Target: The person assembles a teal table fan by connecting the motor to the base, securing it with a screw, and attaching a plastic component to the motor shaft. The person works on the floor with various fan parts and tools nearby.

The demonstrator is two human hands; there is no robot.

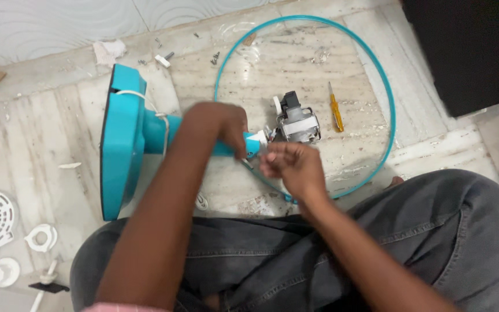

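Both hands, left hand [218, 124] and right hand [290, 164], on teal fan stand [128, 138] (grey motor [298, 122] attached)

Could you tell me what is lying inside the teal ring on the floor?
Inside the teal ring lie a grey motor and a yellow screwdriver. The right hand and left hand cover the stand's neck joint.

Turquoise plastic fan stand [123, 140] lies on its side on the marble floor, round base to the left and standing on edge, neck pointing right. A white cord runs along the neck. Bare grey metal fan motor [297, 122] with a black top part sits at the neck's right end, inside a turquoise ring
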